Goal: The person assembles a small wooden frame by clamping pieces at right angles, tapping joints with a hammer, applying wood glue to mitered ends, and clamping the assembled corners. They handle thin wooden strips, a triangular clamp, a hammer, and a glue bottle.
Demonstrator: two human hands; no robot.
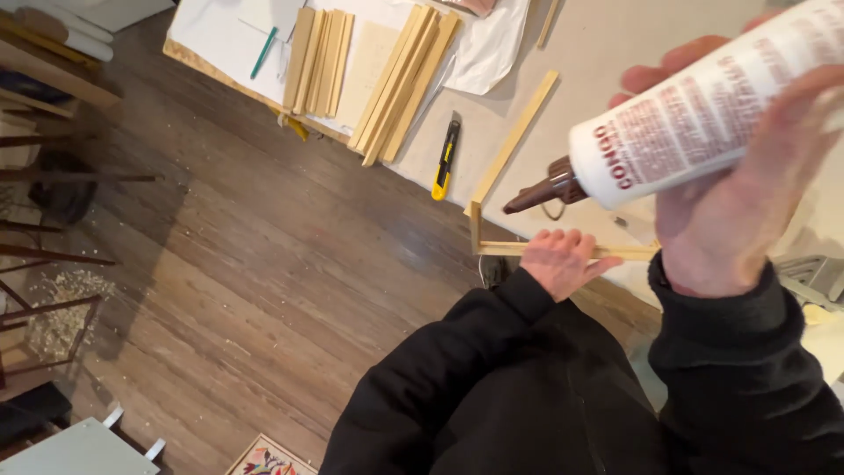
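White glue bottle, brown nozzle tilted

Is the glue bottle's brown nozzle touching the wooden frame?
Apart. The head view shows the nozzle hanging above the frame, with table between them.
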